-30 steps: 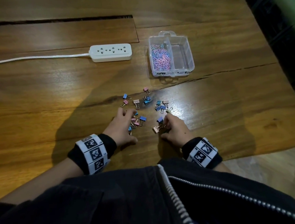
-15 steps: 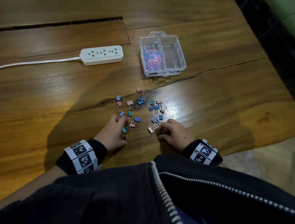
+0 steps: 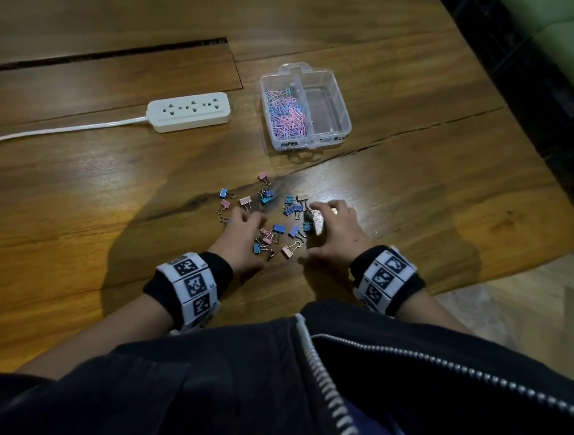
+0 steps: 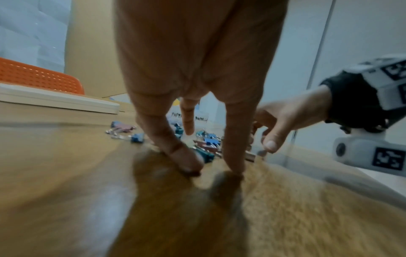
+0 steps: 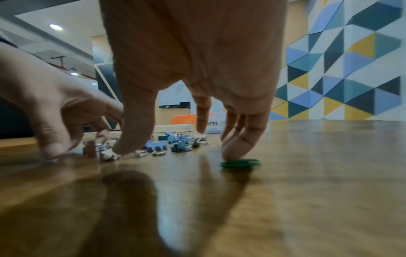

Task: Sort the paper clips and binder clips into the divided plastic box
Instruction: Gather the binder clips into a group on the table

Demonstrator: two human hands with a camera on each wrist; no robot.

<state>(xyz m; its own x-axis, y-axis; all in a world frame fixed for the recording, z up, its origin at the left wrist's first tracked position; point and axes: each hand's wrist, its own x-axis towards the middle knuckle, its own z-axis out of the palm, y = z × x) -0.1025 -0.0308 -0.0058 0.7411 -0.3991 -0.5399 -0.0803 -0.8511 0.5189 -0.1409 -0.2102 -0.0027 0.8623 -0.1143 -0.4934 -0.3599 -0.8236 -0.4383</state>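
The clear divided box [image 3: 347, 123] stands beyond the pile. Its left compartment holds pink and blue paper clips [image 3: 286, 116]; its right one shows only bare plastic. Several pink and blue binder clips [image 3: 267, 198] lie scattered on the wooden table [image 3: 448, 187]. My left hand [image 3: 249, 230] rests spread on the pile's left side, fingertips [image 4: 189, 167] on the wood. My right hand [image 3: 327, 228] is spread over the right side, thumb down by the clips. Under its little finger lies a flat green wire piece [image 5: 240, 163], seemingly a paper clip. A pale pink binder clip [image 3: 290, 249] lies between the hands.
A white power strip [image 3: 188, 111] with its cable lies left of the box. A crack [image 3: 409, 132] runs across the table in front of the box. The table's edge [image 3: 522, 260] is close on the right, with floor beyond.
My right hand has uncurled and moved forward and right, from the pale pink clip to the pile's right side. The left hand has stayed on the left side.
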